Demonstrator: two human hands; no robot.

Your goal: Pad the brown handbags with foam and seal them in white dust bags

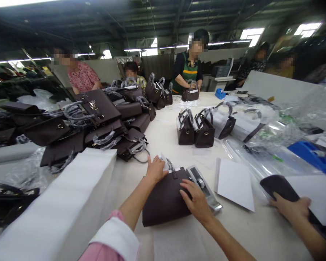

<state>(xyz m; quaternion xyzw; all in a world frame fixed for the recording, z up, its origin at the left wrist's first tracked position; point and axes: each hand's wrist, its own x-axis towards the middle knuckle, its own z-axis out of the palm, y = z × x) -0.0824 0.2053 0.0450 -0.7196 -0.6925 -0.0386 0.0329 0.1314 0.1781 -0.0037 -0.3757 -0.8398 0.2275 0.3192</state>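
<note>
A dark brown handbag lies on its side on the table in front of me. My left hand grips its upper edge, next to white paper and a plastic-wrapped handle; some fingertips are hidden. Across the bag's right part rests my right hand, fingers spread and holding nothing. Just right of the bag is a grey tray-like holder with a metal end. A sheet of white paper lies below the bag.
Brown handbags are heaped at left behind a thick white foam stack. Two small handbags stand ahead. White sheets, clear plastic and a blue tape dispenser lie right. A co-worker's hand holds a dark piece.
</note>
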